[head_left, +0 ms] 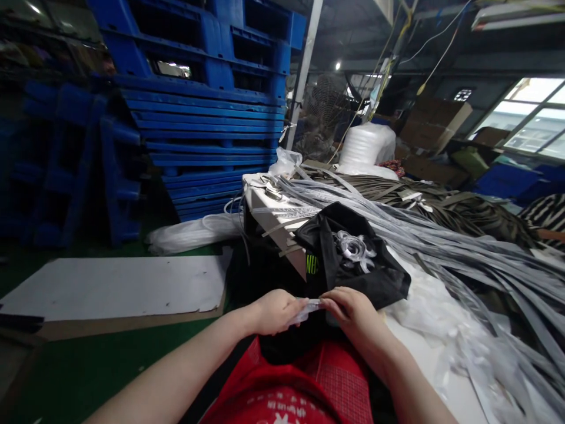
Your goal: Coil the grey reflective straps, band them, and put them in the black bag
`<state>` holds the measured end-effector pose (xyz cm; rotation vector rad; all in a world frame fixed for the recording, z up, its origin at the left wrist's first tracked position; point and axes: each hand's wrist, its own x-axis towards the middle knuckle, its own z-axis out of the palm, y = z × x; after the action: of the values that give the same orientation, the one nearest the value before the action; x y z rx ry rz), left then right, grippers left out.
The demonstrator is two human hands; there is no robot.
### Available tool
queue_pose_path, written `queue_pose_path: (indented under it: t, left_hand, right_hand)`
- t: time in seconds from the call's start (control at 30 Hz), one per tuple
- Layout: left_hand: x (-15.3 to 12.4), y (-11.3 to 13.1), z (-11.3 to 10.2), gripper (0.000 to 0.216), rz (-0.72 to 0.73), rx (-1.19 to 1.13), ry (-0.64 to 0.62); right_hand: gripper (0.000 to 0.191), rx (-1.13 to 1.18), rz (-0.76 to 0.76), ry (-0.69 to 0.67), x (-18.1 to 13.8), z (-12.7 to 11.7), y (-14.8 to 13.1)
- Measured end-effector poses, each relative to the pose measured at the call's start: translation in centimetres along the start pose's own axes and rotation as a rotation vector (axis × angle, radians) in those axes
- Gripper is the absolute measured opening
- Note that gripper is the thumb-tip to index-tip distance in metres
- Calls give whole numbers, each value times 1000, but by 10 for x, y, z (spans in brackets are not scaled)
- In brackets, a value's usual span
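Observation:
Above my lap, my left hand (278, 312) pinches one end of a small translucent plastic strip (312, 305). The fingers of my right hand (348, 309) close on its other end, so it spans the short gap between them. Some of the strip is hidden by my fingers, and its exact kind cannot be made out. Just beyond my hands an open black bag (388, 277) with green lettering lies at the table's edge. Small coiled clear strips (353, 247) rest in its mouth.
Long grey strips (424, 235) and darker straps (477, 215) spread over the white table (282, 235). Crumpled clear plastic (441, 312) lies on the right. Blue pallets (212, 123) are stacked behind, with a white board (123, 288) on the green floor at left.

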<state>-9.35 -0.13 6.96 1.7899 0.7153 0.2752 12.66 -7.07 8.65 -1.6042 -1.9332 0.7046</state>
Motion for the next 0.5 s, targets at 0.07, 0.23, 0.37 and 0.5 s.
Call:
queue_pose_path:
  t: [0.07,0.23,0.37,0.5]
  left_hand:
    - [2,-2,5,67,-115,-331,-147]
    - [7,-8,29,71,-106,-1046,-164]
    - [7,-16,47,65,-182,-1089,-68]
    - [12,-32,54,46,-78,-487,123]
  right_hand:
    - [39,-112,-25,4,-3,7,3]
    - [58,313,-67,99,-18,56,-2]
    - [48,462,-24,120,-30,65,-3]
    - [40,219,103,-81,-51,53,17]
